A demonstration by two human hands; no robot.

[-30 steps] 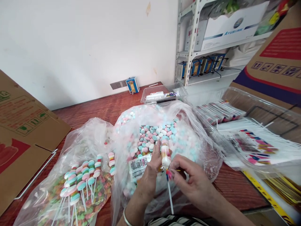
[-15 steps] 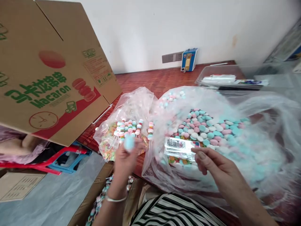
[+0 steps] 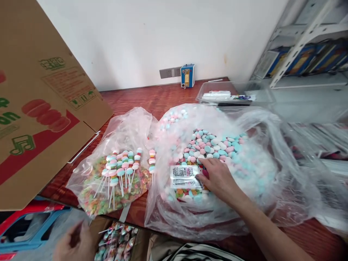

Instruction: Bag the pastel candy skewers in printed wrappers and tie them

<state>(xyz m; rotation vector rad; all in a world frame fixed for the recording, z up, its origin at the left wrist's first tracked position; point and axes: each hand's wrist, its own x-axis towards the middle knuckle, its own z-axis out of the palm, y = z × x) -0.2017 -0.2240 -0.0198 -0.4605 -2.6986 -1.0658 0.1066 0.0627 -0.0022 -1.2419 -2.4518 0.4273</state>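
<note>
My right hand (image 3: 221,179) reaches over the heap of pink, blue and white candies (image 3: 206,143) in a clear plastic bag. Its thumb touches the right edge of a stack of printed wrappers (image 3: 183,172), with the forefinger apart from it. At the lower left, my left hand (image 3: 74,241) is smeared by motion, fingers curled; whether it holds anything is unclear. Beside it, a carton holds several wrapped candy sticks (image 3: 119,239). Candy skewers on white sticks (image 3: 119,165) lie on a clear bag of gummy pieces (image 3: 96,197), and a single skewer (image 3: 152,161) lies to their right.
A large printed cardboard box (image 3: 54,119) stands at the left. Behind are a clear plastic tray (image 3: 236,95) with packets and a small blue device (image 3: 187,76) by wall sockets. White metal shelving (image 3: 293,47) stands at the right. Below left is a red and blue stool (image 3: 35,224).
My left hand has moved down and left, away from the skewers; the pale blue thing in it no longer shows. My right thumb and forefinger have spread at the wrappers. The view has turned right.
</note>
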